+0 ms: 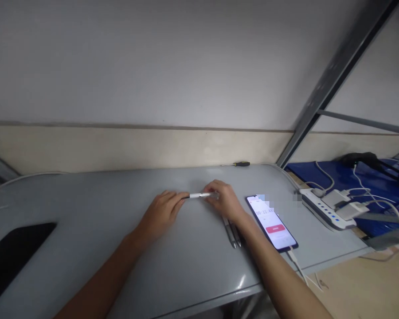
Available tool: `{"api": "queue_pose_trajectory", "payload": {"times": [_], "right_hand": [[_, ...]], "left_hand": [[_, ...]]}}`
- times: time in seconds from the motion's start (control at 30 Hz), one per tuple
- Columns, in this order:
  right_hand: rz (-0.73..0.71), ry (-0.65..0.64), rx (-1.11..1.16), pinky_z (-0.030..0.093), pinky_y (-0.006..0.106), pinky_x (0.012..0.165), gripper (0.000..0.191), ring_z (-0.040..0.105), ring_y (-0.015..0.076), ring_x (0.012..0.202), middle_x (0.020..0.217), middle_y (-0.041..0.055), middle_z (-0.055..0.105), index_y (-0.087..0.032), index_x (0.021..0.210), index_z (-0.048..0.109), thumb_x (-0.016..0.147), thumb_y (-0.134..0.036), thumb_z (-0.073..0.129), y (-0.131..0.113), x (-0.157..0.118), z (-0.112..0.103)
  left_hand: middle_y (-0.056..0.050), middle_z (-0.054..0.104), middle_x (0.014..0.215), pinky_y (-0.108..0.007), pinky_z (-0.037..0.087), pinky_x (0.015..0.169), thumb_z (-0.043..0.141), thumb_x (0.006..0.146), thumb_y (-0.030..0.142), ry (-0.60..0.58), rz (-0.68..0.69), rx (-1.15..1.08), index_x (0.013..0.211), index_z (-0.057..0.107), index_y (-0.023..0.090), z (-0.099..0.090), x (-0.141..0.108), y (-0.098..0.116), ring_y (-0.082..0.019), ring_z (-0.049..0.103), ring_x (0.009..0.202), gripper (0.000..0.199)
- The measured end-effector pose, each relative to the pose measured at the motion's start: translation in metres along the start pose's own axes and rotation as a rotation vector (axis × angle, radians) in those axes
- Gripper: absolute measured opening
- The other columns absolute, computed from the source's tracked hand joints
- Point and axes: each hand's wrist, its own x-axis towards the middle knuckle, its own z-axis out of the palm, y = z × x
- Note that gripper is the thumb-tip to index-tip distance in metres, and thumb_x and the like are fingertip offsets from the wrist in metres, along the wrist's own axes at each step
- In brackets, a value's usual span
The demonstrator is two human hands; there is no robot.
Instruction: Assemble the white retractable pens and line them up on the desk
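A slim pen (197,195) with a white barrel is held level above the grey tabletop, between my two hands. My left hand (163,210) pinches its dark end with thumb and fingers. At the other end, the fingers of my right hand (223,198) close around a clear, shiny part; whether that is a cap or the barrel I cannot tell. Two more pens (232,234) lie side by side on the table below my right wrist, their upper ends partly hidden by the hand and forearm.
A lit phone (275,226) on a charging cable lies right of my right forearm. Beyond it stands a power strip (327,210) with plugged-in chargers. A screwdriver (241,164) rests by the wall. A black flat object (18,252) is at the left edge.
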Motion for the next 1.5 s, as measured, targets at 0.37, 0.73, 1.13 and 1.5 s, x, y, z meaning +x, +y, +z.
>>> {"api": "queue_pose_trajectory", "payload": {"times": [0.37,0.73,1.13,1.5], "right_hand": [[0.428,0.198,0.459,0.049,0.034,0.076,0.021,0.065,0.0203,0.079,0.085,0.0082,0.07,-0.015,0.096,0.067,0.078,-0.026,0.062,0.009,0.004,-0.003],[0.251,0.215,0.154,0.046,0.035,0.082,0.018,0.063,0.0204,0.086,0.089,0.0046,0.07,-0.02,0.093,0.067,0.077,-0.017,0.057,0.008,0.003,-0.001],[0.059,-0.027,-0.175,0.038,0.036,0.084,0.02,0.055,0.0215,0.091,0.094,0.0051,0.068,-0.026,0.1,0.072,0.086,-0.017,0.061,0.001,0.0,0.004],[-0.071,-0.101,0.004,0.043,0.034,0.083,0.019,0.058,0.0208,0.09,0.096,0.0059,0.07,-0.025,0.102,0.074,0.089,-0.021,0.061,-0.005,-0.003,0.008]], "left_hand": [[-0.004,0.07,0.104,-0.036,0.049,0.083,0.036,0.099,0.034,0.114,-0.094,-0.04,0.113,0.062,0.022,-0.003,0.003,-0.003,-0.021,0.063,0.093,0.033],[-0.003,0.07,0.104,-0.036,0.048,0.084,0.036,0.098,0.03,0.081,-0.05,-0.012,0.111,0.061,0.023,-0.001,0.002,-0.003,-0.02,0.062,0.093,0.029],[-0.003,0.071,0.102,-0.036,0.048,0.085,0.037,0.097,0.026,0.056,-0.027,-0.017,0.109,0.062,0.023,0.001,0.002,0.0,-0.02,0.062,0.093,0.028],[-0.004,0.063,0.083,-0.035,0.047,0.076,0.035,0.099,0.032,-0.007,0.005,0.005,0.087,0.058,0.02,0.009,-0.001,0.0,-0.02,0.057,0.081,0.028]]}}
